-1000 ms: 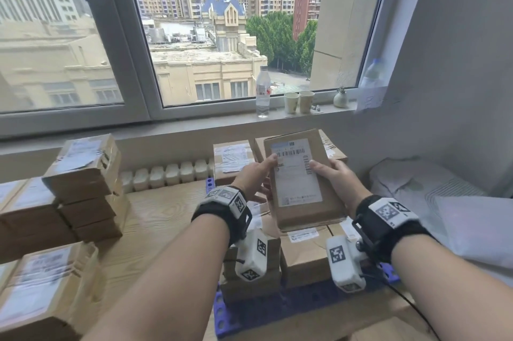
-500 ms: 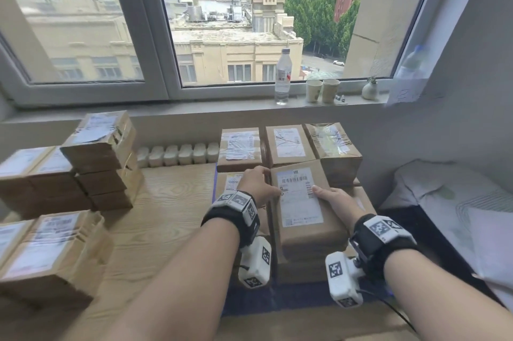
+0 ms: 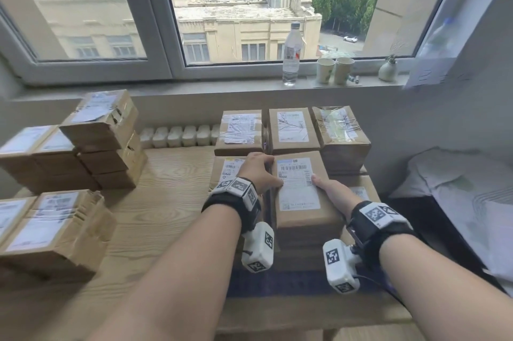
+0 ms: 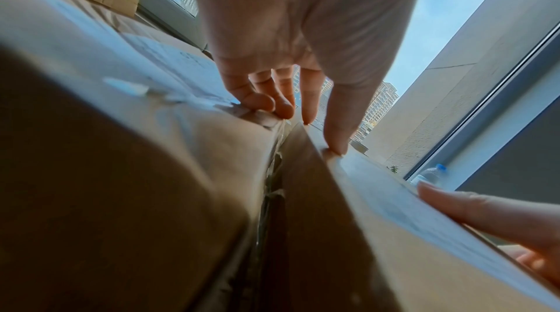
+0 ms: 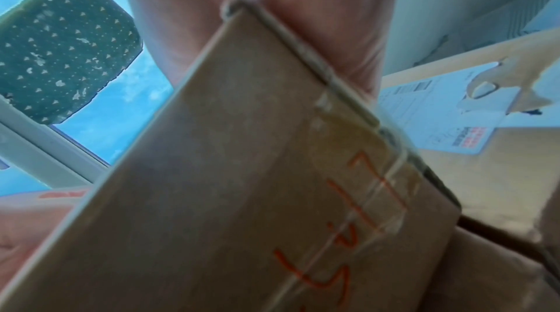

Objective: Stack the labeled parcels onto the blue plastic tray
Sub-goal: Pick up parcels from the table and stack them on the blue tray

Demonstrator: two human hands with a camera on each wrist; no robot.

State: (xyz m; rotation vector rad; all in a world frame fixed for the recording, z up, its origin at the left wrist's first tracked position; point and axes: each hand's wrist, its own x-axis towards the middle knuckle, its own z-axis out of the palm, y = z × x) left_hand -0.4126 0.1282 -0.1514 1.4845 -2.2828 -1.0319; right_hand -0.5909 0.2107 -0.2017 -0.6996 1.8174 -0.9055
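Observation:
A brown parcel with a white barcode label (image 3: 298, 188) lies flat on top of the front middle stack on the blue tray (image 3: 294, 283), of which only a dark strip shows below the stacks. My left hand (image 3: 259, 171) grips its far left corner, thumb on top (image 4: 336, 135), while its fingertips (image 4: 266, 101) touch the neighbouring lower parcel (image 3: 229, 168). On the parcel's right edge my right hand (image 3: 330, 191) holds it, thumb on the label. The right wrist view shows the parcel's side (image 5: 242, 173) against the palm (image 5: 318, 29).
Three labeled parcels (image 3: 291, 129) stand in a row at the tray's back. Piles of more parcels (image 3: 102, 132) (image 3: 52, 229) fill the left of the wooden table (image 3: 166, 202). A bottle (image 3: 291, 55) and cups (image 3: 334, 70) stand on the windowsill. Bedding (image 3: 458, 188) lies at right.
The parcel, held up and tilted a second ago, has come down and now lies flat on the stack. Both hands came down with it and still hold its edges.

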